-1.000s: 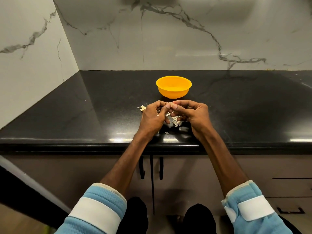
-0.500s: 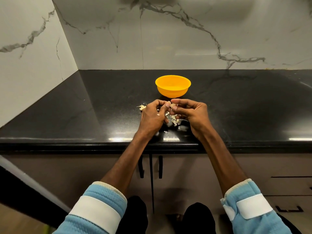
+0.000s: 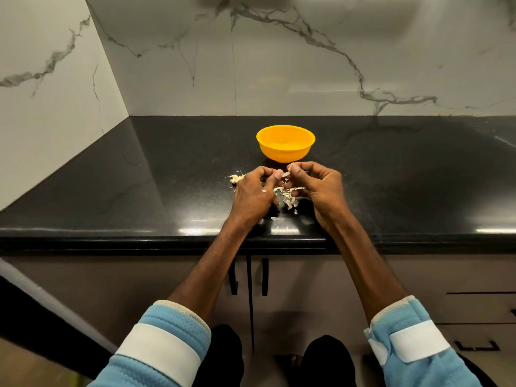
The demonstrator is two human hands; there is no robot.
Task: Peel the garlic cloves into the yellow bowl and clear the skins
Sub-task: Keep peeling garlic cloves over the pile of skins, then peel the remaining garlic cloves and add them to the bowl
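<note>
A yellow bowl (image 3: 285, 143) stands on the black counter, just beyond my hands. My left hand (image 3: 254, 194) and my right hand (image 3: 321, 188) meet fingertip to fingertip and pinch a small pale garlic clove (image 3: 285, 174) between them. Below and between the hands lies a scatter of dry garlic skins (image 3: 287, 198). More garlic and skin bits (image 3: 236, 178) lie just left of my left hand. The bowl's inside is too shallow in view to tell its contents.
The black counter (image 3: 139, 185) ends in a front edge close to my wrists. Marble walls close off the back and the left side. Cabinet doors with dark handles (image 3: 248, 277) are below the counter.
Both hands stay over the skin pile and have drawn slightly apart, with the fingertips still working the clove. The bowl has not moved.
</note>
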